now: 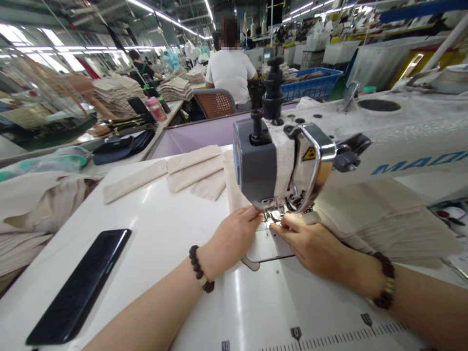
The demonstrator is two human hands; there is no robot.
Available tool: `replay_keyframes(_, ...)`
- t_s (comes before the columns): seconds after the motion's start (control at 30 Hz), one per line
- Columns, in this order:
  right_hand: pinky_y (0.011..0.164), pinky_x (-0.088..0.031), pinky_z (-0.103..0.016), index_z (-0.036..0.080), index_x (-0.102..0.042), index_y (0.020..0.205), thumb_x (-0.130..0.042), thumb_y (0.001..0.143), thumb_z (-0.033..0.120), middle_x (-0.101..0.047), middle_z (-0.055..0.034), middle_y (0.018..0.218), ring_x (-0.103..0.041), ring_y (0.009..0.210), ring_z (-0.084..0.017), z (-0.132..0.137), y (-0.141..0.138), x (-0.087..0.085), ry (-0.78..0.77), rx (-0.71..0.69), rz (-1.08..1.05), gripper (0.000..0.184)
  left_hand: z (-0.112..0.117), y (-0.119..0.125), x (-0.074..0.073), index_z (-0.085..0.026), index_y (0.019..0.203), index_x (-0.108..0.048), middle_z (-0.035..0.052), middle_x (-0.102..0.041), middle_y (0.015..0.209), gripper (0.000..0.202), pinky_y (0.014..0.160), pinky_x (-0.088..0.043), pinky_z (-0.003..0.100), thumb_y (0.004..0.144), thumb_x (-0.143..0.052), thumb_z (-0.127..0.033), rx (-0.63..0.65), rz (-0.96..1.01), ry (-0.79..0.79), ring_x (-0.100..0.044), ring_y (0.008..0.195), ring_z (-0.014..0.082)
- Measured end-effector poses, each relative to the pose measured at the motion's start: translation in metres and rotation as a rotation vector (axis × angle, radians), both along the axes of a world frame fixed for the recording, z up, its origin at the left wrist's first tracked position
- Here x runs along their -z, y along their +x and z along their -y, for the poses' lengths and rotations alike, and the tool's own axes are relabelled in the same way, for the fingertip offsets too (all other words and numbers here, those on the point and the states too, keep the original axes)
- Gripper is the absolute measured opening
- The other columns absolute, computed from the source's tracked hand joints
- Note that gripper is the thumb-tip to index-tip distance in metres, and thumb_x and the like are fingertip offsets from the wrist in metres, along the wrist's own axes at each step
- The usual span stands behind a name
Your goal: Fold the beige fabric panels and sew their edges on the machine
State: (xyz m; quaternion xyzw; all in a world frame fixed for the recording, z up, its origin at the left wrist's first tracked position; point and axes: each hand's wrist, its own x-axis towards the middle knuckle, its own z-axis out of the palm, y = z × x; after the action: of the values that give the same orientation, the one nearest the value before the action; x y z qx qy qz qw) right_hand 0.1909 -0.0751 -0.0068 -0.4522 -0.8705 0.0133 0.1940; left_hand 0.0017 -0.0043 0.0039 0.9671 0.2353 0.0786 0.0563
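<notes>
A white and grey sewing machine [278, 161] stands on the white table [164, 234]. My left hand [234, 236] rests beside the presser foot [272, 214], fingers together and pressing down a beige cloth strip [232, 190] that runs under the machine head. My right hand [310, 241] lies on the other side of the needle, its fingertips pinched close at the foot on the same cloth. Both wrists wear dark bead bracelets. What lies under the fingertips is hidden.
A black phone [80, 287] lies on the table at the left. Folded beige pieces [190, 170] sit behind the machine, and a beige stack [383, 219] at the right. A heap of cloth [32, 204] fills the left edge. A person in a white shirt [230, 70] sits ahead.
</notes>
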Motion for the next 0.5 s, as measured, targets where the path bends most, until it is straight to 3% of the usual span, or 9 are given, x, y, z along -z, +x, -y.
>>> replay_keyframes(0.33,0.058,-0.036,-0.026,0.01,-0.056,0.1,-0.042,0.075,0.0,-0.054,-0.008,0.082,-0.049,0.068,-0.017,0.0,0.0,-0.001,-0.001,0.004,0.031,0.031,-0.001,0.001,0.003,-0.011,0.108,-0.053,0.0071,-0.055,0.099,0.022,0.089,-0.045,0.035,0.089,-0.042,-0.01,-0.058,-0.088,0.046,-0.051,0.098,0.0197)
replay_keyframes(0.5,0.06,-0.038,-0.028,0.011,-0.055,0.098,-0.038,0.075,-0.001,-0.055,-0.0096,0.085,-0.05,0.07,-0.019,0.0,0.001,0.0,0.017,-0.014,0.04,0.031,0.018,0.007,-0.005,-0.01,0.096,-0.057,0.0097,-0.055,0.091,0.016,0.07,-0.048,0.035,0.088,-0.044,-0.011,-0.1,-0.233,0.106,-0.052,0.084,0.0226)
